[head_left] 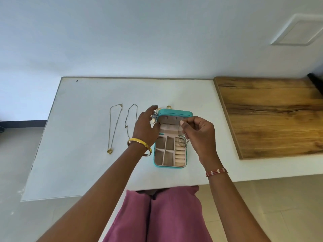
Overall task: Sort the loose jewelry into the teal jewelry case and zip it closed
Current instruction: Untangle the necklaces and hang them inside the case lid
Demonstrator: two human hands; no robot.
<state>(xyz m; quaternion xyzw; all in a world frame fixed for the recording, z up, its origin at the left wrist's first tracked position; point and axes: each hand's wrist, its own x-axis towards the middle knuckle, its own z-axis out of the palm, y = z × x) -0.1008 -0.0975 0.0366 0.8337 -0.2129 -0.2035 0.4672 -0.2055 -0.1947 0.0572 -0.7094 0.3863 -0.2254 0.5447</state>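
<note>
Head view, teal jewelry case point(171, 164) open, lid upright, long axis away

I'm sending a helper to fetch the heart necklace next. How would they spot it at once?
Start at the white table, left of the open teal case. Two chains lie side by side there; take the left one, farthest from the case. It alone ends in a small gold heart pendant at its near end.

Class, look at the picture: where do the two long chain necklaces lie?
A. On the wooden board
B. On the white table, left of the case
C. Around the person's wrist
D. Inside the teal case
B: both necklaces lie stretched out on the white table, left of the open teal case.
</note>
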